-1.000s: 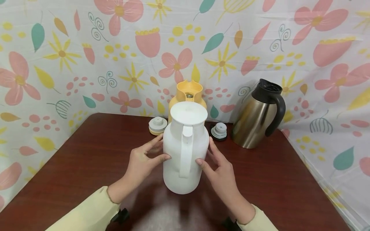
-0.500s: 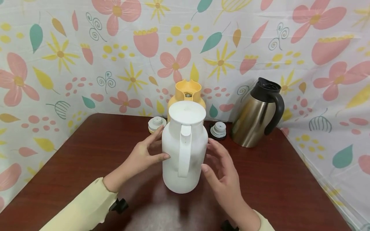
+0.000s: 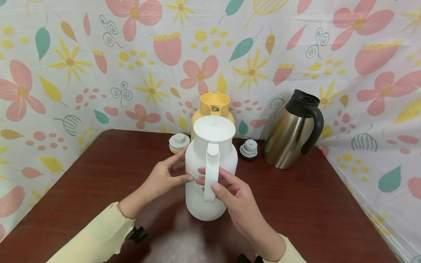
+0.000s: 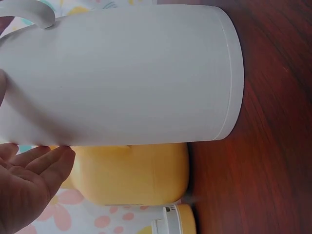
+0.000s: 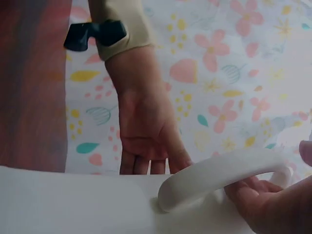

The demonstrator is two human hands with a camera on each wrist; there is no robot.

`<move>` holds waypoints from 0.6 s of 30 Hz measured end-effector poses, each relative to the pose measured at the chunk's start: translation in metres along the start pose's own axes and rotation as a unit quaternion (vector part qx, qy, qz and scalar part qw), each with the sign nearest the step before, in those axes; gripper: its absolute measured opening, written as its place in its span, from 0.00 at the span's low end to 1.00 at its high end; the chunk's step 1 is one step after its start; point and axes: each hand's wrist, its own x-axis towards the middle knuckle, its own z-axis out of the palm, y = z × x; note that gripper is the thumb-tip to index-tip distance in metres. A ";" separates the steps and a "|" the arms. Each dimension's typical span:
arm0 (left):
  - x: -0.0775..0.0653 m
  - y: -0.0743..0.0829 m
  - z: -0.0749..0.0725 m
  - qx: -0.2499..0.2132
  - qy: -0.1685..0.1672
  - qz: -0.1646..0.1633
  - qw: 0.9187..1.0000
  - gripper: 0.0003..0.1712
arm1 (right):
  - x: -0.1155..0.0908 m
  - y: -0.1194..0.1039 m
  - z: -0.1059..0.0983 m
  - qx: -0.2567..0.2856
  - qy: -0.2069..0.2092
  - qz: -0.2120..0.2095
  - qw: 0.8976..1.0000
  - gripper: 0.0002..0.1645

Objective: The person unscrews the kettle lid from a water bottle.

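A white thermos jug (image 3: 194, 204) stands upright on the table, its flat lid (image 3: 214, 128) on top and its handle (image 3: 211, 190) toward me. On its left side my left hand (image 3: 161, 182) rests with fingers extended along the wall and the thumb on the near face. My right hand (image 3: 241, 201) has its fingers passed through the handle loop; their tips show on the left side of it. In the right wrist view the right thumb (image 5: 306, 152) stands apart from the handle. The left fingertips (image 4: 63, 158) lie at the jug's wall in the left wrist view.
Behind the white jug stands a yellow thermos jug (image 3: 215, 102) with its top uncovered. A white-and-yellow stopper (image 3: 179, 141) and a grey-white stopper (image 3: 249, 149) lie on either side. A steel jug (image 3: 287, 135) with black handle stands back right, before the patterned cloth (image 3: 131, 73).
My right hand has left the jug's right side and moved left, putting its fingers through the handle loop. The left hand and the jug stay in nearly the same place.
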 end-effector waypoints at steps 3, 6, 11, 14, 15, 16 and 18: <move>0.000 -0.001 0.000 0.000 -0.003 -0.002 1.000 0.49 | 0.008 0.003 0.001 0.030 -0.039 -0.015 0.999 0.33; -0.001 -0.001 0.000 0.009 0.000 -0.002 1.000 0.49 | 0.016 0.008 0.002 0.058 -0.073 -0.032 0.995 0.37; 0.000 -0.002 0.000 0.008 0.006 0.002 1.000 0.49 | 0.024 0.017 0.009 0.027 -0.082 -0.088 0.992 0.46; 0.000 -0.002 0.000 0.002 0.005 -0.002 1.000 0.49 | 0.026 0.022 0.014 0.009 -0.067 -0.128 0.989 0.47; 0.000 -0.001 0.000 0.001 0.004 -0.002 1.000 0.50 | 0.026 0.023 0.016 0.011 -0.061 -0.136 0.989 0.47; 0.000 -0.001 0.000 0.000 0.004 -0.002 1.000 0.50 | 0.026 0.024 0.018 0.013 -0.056 -0.144 0.988 0.47; 0.000 -0.001 0.000 0.007 0.007 -0.001 1.000 0.50 | 0.026 0.024 0.021 0.015 -0.041 -0.153 0.987 0.44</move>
